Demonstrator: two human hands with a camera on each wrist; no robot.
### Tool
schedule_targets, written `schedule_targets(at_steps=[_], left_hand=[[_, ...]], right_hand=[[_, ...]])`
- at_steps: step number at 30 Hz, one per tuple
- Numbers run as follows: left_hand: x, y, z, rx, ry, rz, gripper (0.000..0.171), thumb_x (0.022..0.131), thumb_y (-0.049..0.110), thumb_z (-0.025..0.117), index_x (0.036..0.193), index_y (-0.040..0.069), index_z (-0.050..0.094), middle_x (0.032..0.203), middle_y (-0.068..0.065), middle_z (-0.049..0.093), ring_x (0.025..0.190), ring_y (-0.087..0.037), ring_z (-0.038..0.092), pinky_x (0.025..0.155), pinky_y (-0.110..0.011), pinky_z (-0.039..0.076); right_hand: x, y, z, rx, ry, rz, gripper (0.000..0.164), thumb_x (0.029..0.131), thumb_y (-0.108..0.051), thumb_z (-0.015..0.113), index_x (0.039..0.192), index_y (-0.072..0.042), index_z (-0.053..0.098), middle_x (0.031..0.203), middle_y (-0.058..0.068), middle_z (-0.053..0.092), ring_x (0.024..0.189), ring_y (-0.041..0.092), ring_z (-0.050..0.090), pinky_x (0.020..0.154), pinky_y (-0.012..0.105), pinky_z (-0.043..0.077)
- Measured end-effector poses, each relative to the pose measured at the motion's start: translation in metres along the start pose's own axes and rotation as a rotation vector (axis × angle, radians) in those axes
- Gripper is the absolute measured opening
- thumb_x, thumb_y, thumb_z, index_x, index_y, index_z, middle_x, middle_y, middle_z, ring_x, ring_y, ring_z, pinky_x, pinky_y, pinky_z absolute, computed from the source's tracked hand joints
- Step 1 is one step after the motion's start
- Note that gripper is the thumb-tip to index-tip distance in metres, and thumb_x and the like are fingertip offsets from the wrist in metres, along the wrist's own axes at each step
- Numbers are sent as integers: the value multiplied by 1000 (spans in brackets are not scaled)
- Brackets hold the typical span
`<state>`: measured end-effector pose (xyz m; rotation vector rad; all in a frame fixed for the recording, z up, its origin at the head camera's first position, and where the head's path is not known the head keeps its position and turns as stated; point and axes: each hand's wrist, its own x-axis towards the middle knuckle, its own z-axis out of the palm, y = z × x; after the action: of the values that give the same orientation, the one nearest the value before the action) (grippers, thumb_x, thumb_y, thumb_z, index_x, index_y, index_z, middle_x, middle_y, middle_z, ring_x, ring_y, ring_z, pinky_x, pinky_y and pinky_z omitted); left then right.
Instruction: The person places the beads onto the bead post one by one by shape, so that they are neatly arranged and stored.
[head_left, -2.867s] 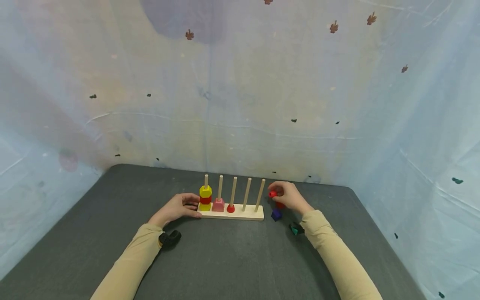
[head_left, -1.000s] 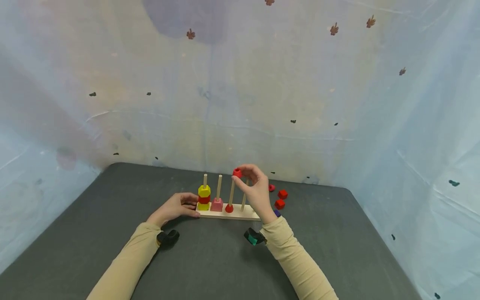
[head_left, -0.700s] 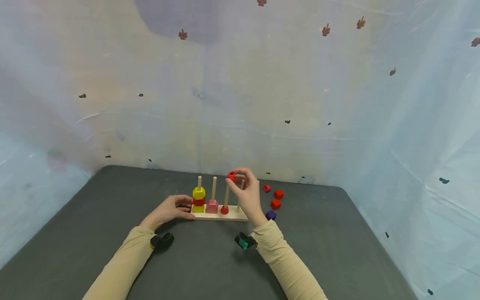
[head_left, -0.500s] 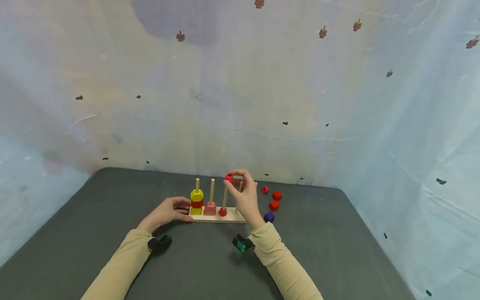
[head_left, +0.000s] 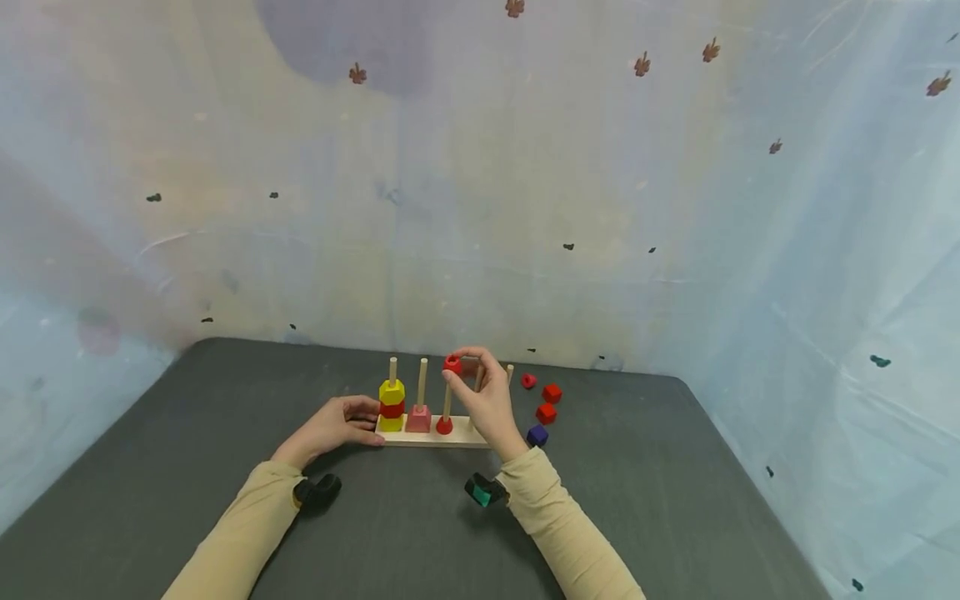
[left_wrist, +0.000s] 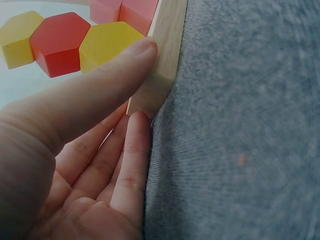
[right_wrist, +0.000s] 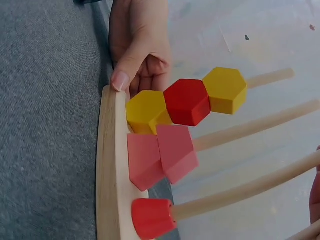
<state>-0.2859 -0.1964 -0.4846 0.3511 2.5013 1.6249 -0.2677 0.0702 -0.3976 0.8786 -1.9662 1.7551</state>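
A wooden peg stand (head_left: 431, 442) has its left end held by my left hand (head_left: 330, 427), with the thumb on the front edge and the fingers at the end face. My right hand (head_left: 491, 407) pinches a small red bead (head_left: 452, 364) between thumb and fingers, right at the top of the third peg. On the first peg are yellow, red and yellow hexagonal blocks (right_wrist: 187, 102). Two pink trapezoid blocks (right_wrist: 162, 157) sit on the second, and a red tapered bead (right_wrist: 152, 218) is at the foot of the third. My right hand partly hides the last two pegs.
Right of the stand lie a red bead (head_left: 528, 381), two red blocks, the farther one (head_left: 552, 392) and the nearer one (head_left: 546, 413), and a dark blue block (head_left: 537, 435). The dark table (head_left: 397, 533) ends at a hanging pale sheet (head_left: 480, 208).
My right hand has picked up the red bead right of the stand, carried it left over the third peg and lowered it slightly. My left hand keeps its hold; the head view shifted.
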Motion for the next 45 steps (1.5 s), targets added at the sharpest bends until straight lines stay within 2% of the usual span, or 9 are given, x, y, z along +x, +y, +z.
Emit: schedule_targets(at_steps=[8, 12, 16, 22, 28, 32, 35, 40, 45], left_hand=[[8, 1, 0, 7, -10, 6, 62, 72, 23, 85, 123, 0, 59, 121, -15, 59, 107, -28, 58, 91, -39, 50], [7, 0, -1, 10, -14, 25, 63, 73, 24, 84, 124, -1, 58, 122, -17, 59, 108, -29, 58, 92, -39, 50], [3, -3, -3, 13, -11, 11, 64, 73, 24, 84, 126, -1, 57, 123, -16, 59, 108, -28, 58, 91, -36, 51], [3, -6, -4, 5, -21, 25, 64, 74, 23, 84, 127, -1, 56, 122, -16, 58, 108, -28, 57, 91, -37, 51], [0, -8, -3, 0, -29, 29, 64, 73, 25, 84, 126, 1, 57, 122, -15, 59, 108, -28, 58, 90, -35, 51], [2, -9, -3, -6, -37, 39, 63, 74, 25, 83, 126, 1, 57, 123, -15, 59, 108, -27, 58, 89, -34, 52], [2, -8, -2, -14, -42, 48, 63, 74, 24, 83, 127, 1, 57, 124, -16, 58, 108, -28, 58, 89, -35, 52], [2, -7, -3, -21, -56, 55, 63, 75, 23, 83, 128, 1, 56, 125, -17, 57, 111, -29, 57, 90, -34, 51], [1, -7, -7, -15, -69, 50, 64, 76, 24, 82, 129, 0, 56, 126, -18, 56, 112, -30, 56, 90, -35, 51]], right_hand=[[3, 2, -3, 1, 11, 17, 28, 88, 0, 67, 112, 9, 55, 106, 23, 58, 91, 36, 61, 79, 36, 54], [1, 4, 0, 12, 37, 10, 27, 87, 3, 67, 110, 10, 53, 104, 25, 57, 89, 37, 60, 81, 45, 52], [-2, 7, 4, 34, 26, 27, 34, 86, 5, 67, 113, 13, 48, 107, 27, 53, 91, 39, 59, 83, 53, 49], [-12, 15, 6, 30, 21, 109, 40, 85, 4, 69, 119, 12, 48, 109, 27, 55, 95, 41, 58, 84, 61, 45], [-32, 38, 4, -3, -14, 270, 34, 85, -1, 71, 115, 5, 55, 106, 21, 61, 96, 37, 59, 86, 52, 49], [-37, 59, 2, -27, -32, 366, 32, 84, -4, 73, 113, 0, 59, 105, 15, 64, 97, 30, 61, 85, 41, 50], [-39, 63, 0, -54, -58, 417, 29, 84, -5, 74, 110, -4, 61, 104, 10, 65, 97, 24, 61, 83, 35, 51], [-38, 64, -4, -37, -105, 454, 28, 84, -4, 74, 109, -4, 62, 105, 10, 65, 98, 25, 61, 84, 34, 52], [-38, 54, -5, -3, -134, 445, 30, 84, 2, 72, 110, 5, 60, 108, 19, 63, 100, 33, 61, 85, 35, 53]])
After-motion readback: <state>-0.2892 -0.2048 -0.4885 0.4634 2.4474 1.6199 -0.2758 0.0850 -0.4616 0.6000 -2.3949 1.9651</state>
